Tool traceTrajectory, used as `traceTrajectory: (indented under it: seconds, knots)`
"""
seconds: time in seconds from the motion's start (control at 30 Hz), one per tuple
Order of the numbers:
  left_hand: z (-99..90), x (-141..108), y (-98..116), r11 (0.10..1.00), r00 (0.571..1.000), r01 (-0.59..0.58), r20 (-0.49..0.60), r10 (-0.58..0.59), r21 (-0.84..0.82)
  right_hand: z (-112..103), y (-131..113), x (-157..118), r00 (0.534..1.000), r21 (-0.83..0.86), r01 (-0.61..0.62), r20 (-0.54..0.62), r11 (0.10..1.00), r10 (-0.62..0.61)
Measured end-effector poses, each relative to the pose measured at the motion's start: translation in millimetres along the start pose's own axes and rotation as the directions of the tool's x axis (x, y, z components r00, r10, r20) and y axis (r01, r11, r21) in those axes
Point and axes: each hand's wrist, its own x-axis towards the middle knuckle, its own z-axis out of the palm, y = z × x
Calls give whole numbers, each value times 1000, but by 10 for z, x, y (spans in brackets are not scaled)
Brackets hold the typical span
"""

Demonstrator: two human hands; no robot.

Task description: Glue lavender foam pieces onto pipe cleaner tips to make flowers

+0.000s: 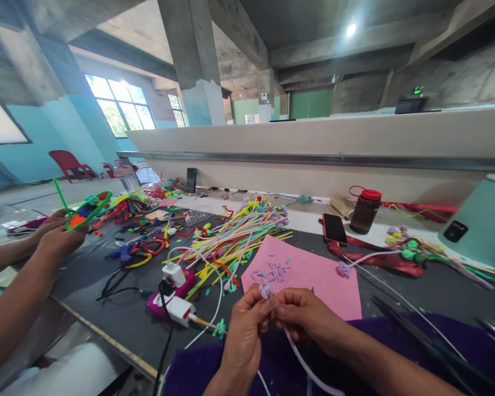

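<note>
Low in the middle of the view, my left hand (249,324) pinches a small lilac fuzzy flower (265,288) between thumb and fingers. Right beside it, my right hand (299,313) is closed at the base of the flower, where a lilac stem (303,360) runs down below. Behind both hands lies a pink sheet (334,286) with several short lilac pieces (275,270) scattered on it. A finished-looking lilac flower (344,269) on a pale stem rests at the sheet's right edge.
Coloured fuzzy stems (226,242) lie left of the sheet, near a power strip (181,300) with cables. Scissors (408,330) are at the right. Behind are a phone (334,229), a bottle (365,212) and a green container (482,225). Another person's hands (61,234) hold a green ring.
</note>
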Motion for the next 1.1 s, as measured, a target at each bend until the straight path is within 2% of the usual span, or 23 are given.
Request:
traceTrajectory:
  seconds: [0.13,0.23,0.4,0.57,0.83,1.1]
  knots:
    - [-15,-2,-17,996,998,-53,-29,55,68,29,42,3,988,-46,112,-97,993,-116]
    - [-5,-10,-21,990,999,-38,-12,40,135,10,53,9,976,-59,178,-120,982,-183]
    - [27,-21,-7,993,999,12,51,-19,119,-46,-25,10,987,20,103,-125,994,-100]
    - [23,8,-2,997,996,75,55,-77,30,-64,-21,2,997,55,19,-82,998,-15]
    - [-6,20,-10,996,995,92,27,-92,13,-57,39,13,998,92,-4,-69,996,10]
    - [-3,14,-5,995,995,97,-9,-98,-5,-29,3,3,999,44,-5,-53,999,7]
